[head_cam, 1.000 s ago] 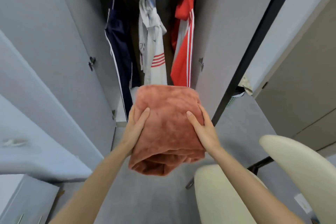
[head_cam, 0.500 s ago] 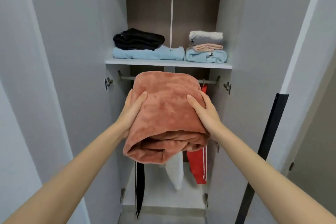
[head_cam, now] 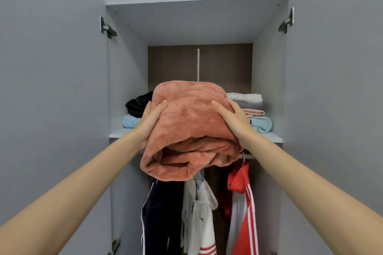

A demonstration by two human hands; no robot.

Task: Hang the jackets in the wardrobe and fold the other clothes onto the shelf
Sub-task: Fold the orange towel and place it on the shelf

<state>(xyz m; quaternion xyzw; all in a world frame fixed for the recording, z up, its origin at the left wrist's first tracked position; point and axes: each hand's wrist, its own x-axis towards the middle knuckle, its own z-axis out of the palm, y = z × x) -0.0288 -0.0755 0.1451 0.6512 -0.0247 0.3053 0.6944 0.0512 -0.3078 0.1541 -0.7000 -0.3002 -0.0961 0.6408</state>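
A folded terracotta fleece garment [head_cam: 190,124] is held up in front of the wardrobe's upper shelf [head_cam: 119,133]. My left hand [head_cam: 152,119] grips its left side and my right hand [head_cam: 233,119] grips its right side, thumbs on top. Its far end overlaps the shelf's middle; whether it rests there I cannot tell. On the shelf's left lie a black garment [head_cam: 136,104] on a light blue one [head_cam: 130,121]. At the right is a stack [head_cam: 253,109] of white, grey, pink and light blue folded clothes. Below hang a navy jacket [head_cam: 161,217], a white jacket [head_cam: 200,213] and a red jacket [head_cam: 242,209].
The wardrobe doors stand open, the left door [head_cam: 51,99] and the right door [head_cam: 335,99] flanking my arms. Metal hinges [head_cam: 106,27] sit at the upper corners. The hanging rail [head_cam: 245,156] shows just under the shelf at the right.
I have raised the fleece garment from waist height, in front of the hanging jackets, up to shelf level and pushed it forward. My view has tilted upward with it.
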